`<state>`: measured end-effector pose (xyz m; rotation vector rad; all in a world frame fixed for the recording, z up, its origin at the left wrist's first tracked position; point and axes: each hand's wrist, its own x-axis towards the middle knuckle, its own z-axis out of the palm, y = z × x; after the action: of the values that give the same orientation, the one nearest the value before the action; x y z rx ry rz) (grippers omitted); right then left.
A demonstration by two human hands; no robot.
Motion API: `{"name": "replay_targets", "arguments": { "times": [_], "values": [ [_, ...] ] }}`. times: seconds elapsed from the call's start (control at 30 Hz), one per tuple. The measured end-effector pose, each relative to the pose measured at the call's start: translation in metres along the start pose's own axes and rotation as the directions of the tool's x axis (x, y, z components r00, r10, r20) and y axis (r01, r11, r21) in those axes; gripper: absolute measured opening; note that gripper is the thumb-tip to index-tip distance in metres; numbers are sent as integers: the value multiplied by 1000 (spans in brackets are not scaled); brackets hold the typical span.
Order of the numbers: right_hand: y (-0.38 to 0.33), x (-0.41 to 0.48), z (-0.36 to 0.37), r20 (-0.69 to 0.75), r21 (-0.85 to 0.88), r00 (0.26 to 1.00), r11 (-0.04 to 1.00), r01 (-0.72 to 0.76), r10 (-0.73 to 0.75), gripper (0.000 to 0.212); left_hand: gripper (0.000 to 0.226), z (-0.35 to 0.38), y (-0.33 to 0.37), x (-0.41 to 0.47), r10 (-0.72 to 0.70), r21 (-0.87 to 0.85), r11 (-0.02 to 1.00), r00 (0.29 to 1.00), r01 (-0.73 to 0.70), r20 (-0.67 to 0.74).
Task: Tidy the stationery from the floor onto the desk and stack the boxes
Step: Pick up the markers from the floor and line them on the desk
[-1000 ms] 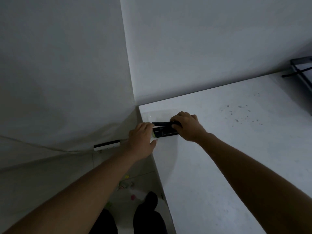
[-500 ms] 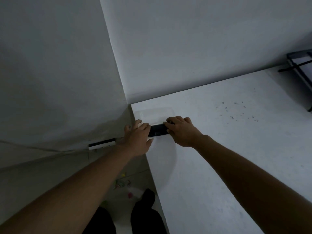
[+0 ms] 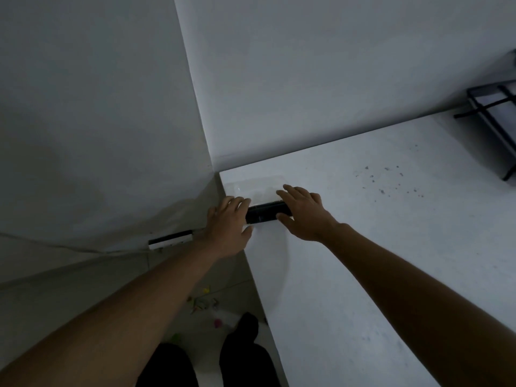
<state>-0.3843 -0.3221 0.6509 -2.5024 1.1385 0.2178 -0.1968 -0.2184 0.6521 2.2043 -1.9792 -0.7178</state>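
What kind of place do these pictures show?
Probably a plain study or office corner: a white desk set against bare white walls, a black box on it, and small coloured stationery scattered on the floor beside it.

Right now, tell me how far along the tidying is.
Done: a black box sits at the desk corner, beside or partly on a clear box; I cannot tell which. In hand: left hand and right hand, fingers straight, rest at its ends. Left: small coloured bits lie on the floor.
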Motion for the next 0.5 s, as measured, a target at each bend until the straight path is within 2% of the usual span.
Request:
{"name": "replay_targets", "arguments": {
  "times": [0.2,0.33,0.5],
  "values": [
    [-36,-20,-8,-152,101,988,995,-13,28,46,50,-13,-21,-33,-5,-162,987,991,-17,-134],
    [-81,-31,-3,-230,128,973,992,8,22,36,50,-19,-51,-68,-36,-193,981,994,15,-104],
    [-151,-36,20,-237,177,970,984,-8,50,32,46,-21,-107,-116,-32,-228,973,999,29,-9]
  ]
}}
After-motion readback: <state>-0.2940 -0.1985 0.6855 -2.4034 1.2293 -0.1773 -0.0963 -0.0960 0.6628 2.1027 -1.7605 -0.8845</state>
